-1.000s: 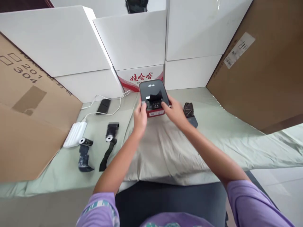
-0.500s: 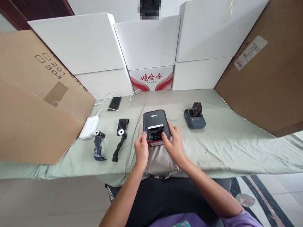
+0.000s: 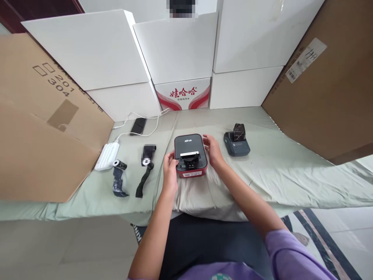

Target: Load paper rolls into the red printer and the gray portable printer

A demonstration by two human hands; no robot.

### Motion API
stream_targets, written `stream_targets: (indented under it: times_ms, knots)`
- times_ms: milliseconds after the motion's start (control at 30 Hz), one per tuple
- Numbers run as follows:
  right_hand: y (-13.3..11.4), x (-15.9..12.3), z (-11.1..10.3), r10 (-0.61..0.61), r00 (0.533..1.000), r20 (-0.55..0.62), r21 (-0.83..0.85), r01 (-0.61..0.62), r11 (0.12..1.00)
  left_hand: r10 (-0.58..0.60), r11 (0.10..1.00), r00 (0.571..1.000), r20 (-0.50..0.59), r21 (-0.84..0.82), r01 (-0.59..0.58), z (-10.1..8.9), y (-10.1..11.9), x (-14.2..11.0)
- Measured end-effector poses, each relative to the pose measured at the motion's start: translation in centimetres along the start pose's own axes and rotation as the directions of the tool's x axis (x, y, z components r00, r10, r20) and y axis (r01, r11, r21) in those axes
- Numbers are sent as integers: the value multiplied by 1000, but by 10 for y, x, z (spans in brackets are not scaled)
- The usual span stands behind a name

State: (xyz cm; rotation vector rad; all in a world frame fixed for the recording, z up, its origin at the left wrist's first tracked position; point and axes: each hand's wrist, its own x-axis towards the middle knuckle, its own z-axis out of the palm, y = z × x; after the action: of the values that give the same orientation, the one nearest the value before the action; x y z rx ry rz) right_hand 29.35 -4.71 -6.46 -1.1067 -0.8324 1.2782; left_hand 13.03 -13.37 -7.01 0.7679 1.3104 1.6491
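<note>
Resting on the cloth-covered table in the head view, the red-and-black device looks set down, so placing seems done while release seems only partial: the left grip, loosely spread, touches its left side, and the right grip, also spread, is at its right edge, contact unclear. The grey device sits apart, farther right, a dark piece standing from it.

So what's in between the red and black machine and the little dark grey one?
In the head view, the right hand is beside the red and black machine; then a strip of pale green cloth lies before the dark grey machine.
</note>
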Motion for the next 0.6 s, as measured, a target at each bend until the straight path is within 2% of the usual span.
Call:
stream_targets:
  times_ms: [100,167,333,433,467,533,567,600]
  knots:
    - [11,42,19,31,998,52,122,-37,992,-20,999,999,25,-43,21,-1,-1,0]
    - [20,58,26,21,992,121,190,-44,981,-9,999,999,50,-45,11,-1,-3,0]
    - [41,70,16,-50,970,236,230,-5,973,45,998,997,67,44,-48,-9,-11,0]
    - [48,74,11,-40,957,288,270,-41,962,203,956,976,80,201,-215,-18,-3,6]
    - [49,76,10,-35,955,295,286,-53,957,276,912,954,113,281,-297,-20,4,10]
    - [51,79,10,-26,956,293,308,-69,949,364,762,888,282,459,-458,-17,25,23]
    - [51,80,11,-24,957,289,307,-69,949,340,652,841,421,539,-533,-12,38,32]
    - [50,81,11,-23,958,287,302,-68,951,262,530,790,555,601,-598,-5,50,40]
